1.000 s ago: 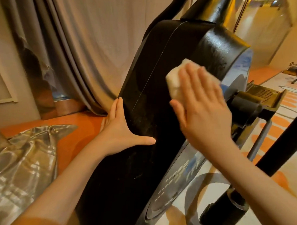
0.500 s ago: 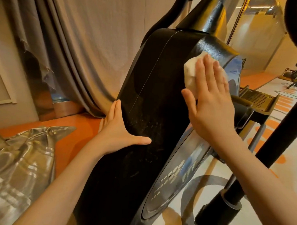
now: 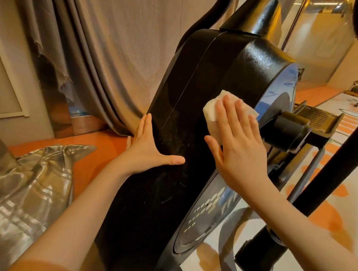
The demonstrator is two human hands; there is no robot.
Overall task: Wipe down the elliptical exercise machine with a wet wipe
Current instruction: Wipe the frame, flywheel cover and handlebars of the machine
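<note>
My left hand lies flat on the near left side of the black housing of the machine, fingers straight and together, thumb spread out to the right, holding nothing; just right of it my right hand presses the white wipe against the same black face, fingers straight and slightly fanned, palm flat; the wipe sits under my fingers and palm, its crumpled edge sticking out past my fingertips on the far side and to the left beside my thumb; pale smears and specks mark the black surface between my two hands; right of the wipe, the grey side disc and the crank hub; beyond that, the ridged pedal; on the left, an orange floor and, farthest, grey curtains.
</note>
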